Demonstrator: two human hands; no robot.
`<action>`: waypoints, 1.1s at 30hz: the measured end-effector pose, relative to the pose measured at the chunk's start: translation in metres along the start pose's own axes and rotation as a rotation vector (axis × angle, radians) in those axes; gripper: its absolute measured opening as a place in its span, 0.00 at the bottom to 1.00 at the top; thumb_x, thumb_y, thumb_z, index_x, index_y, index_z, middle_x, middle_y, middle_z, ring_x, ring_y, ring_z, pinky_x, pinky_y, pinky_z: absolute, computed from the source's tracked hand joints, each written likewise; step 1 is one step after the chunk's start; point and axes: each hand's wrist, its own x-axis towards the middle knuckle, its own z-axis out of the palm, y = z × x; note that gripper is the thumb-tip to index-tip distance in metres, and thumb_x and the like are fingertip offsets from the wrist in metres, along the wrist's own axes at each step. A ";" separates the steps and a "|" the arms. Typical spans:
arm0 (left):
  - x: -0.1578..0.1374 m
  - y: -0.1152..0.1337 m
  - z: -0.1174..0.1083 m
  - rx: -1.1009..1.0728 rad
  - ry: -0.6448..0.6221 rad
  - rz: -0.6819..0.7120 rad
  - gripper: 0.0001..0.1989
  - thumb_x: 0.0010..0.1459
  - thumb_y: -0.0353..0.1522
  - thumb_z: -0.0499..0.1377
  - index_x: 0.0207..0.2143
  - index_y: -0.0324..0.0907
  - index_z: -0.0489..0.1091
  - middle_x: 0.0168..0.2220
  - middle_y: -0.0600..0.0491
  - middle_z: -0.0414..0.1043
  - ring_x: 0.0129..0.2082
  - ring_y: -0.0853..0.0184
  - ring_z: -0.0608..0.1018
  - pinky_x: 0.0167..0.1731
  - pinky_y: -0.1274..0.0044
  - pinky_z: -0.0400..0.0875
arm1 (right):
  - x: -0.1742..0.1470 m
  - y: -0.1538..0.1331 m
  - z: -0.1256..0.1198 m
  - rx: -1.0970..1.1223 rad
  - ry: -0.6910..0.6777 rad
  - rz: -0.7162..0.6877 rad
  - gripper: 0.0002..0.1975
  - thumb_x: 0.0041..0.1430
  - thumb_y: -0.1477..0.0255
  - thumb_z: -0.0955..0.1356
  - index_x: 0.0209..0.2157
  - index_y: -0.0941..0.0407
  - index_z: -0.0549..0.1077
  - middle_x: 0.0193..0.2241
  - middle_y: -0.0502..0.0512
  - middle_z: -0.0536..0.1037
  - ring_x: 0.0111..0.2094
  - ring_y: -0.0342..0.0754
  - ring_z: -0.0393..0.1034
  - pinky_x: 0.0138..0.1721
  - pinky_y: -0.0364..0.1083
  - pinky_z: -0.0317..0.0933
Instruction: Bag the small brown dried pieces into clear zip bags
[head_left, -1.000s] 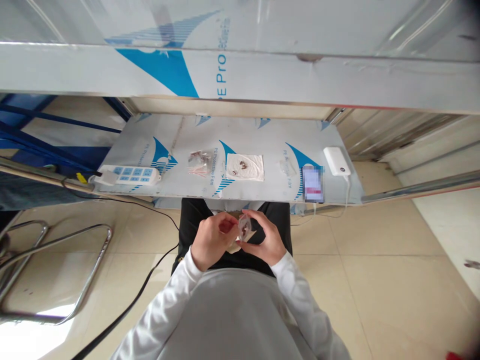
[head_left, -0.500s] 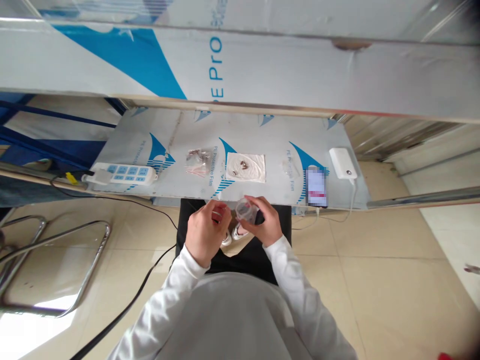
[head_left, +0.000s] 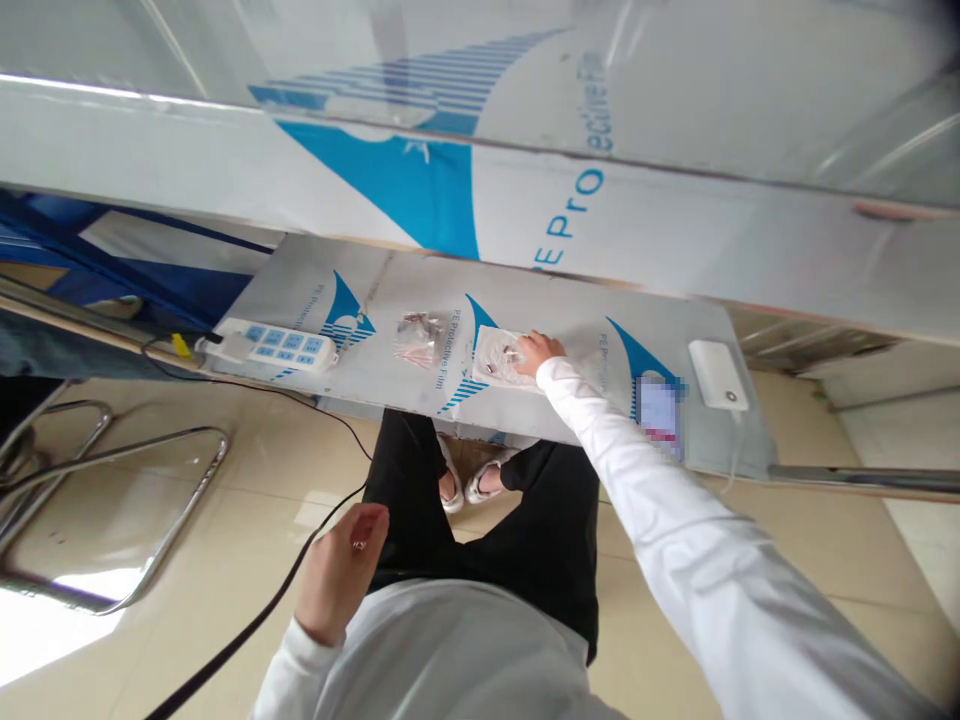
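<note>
My right hand (head_left: 541, 352) reaches over the white cloth-like pad (head_left: 491, 375), its fingers bent down and together at the small metal pieces (head_left: 491, 368) lying there. Whatever is under the fingertips is hidden. My left hand (head_left: 341, 575) is held back beside my left thigh, curled closed. A small shiny bit shows between its fingers, too small to name. Left of the pad lies a clear plastic bag (head_left: 418, 342) with reddish sticks or strips and dark bits in it. I cannot make out the clear round plastic container now.
On the film-covered shelf (head_left: 382, 385) are a white power strip (head_left: 292, 345) at left, a phone (head_left: 660, 415) and a white power bank (head_left: 718, 375) at right. A covered panel (head_left: 525, 210) overhangs the back. A black cable (head_left: 247, 620) and metal chair frame (head_left: 202, 470) stand left.
My right hand has let go of the clear round plastic container and moved forward to the pad. My left hand has drawn back and left towards my body. The view has tilted.
</note>
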 end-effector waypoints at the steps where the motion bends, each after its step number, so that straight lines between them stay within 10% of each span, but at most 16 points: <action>1: -0.003 -0.006 0.000 -0.006 0.004 -0.010 0.15 0.52 0.45 0.55 0.33 0.44 0.73 0.30 0.52 0.79 0.28 0.64 0.81 0.26 0.79 0.74 | 0.005 -0.003 0.001 -0.034 -0.023 -0.006 0.19 0.49 0.71 0.71 0.44 0.58 0.74 0.46 0.64 0.73 0.47 0.58 0.67 0.46 0.52 0.59; 20: 0.018 -0.010 0.035 0.084 -0.091 0.144 0.12 0.57 0.40 0.52 0.32 0.45 0.71 0.29 0.54 0.79 0.28 0.68 0.79 0.28 0.80 0.71 | 0.002 0.005 -0.015 -0.165 0.009 -0.002 0.19 0.49 0.71 0.70 0.46 0.57 0.72 0.47 0.63 0.71 0.51 0.59 0.60 0.48 0.54 0.51; 28: 0.107 0.049 0.055 0.078 0.131 0.353 0.13 0.58 0.40 0.51 0.35 0.43 0.71 0.31 0.51 0.79 0.30 0.66 0.80 0.30 0.78 0.72 | -0.046 0.079 0.015 0.144 0.297 0.405 0.28 0.52 0.61 0.68 0.53 0.57 0.65 0.46 0.62 0.72 0.49 0.57 0.64 0.41 0.50 0.57; 33: 0.164 0.082 0.038 0.097 0.239 0.362 0.13 0.57 0.38 0.51 0.38 0.41 0.71 0.36 0.47 0.78 0.34 0.64 0.80 0.33 0.76 0.72 | -0.052 0.078 0.025 0.126 0.272 0.385 0.27 0.57 0.62 0.65 0.55 0.58 0.63 0.46 0.63 0.72 0.46 0.55 0.66 0.41 0.49 0.58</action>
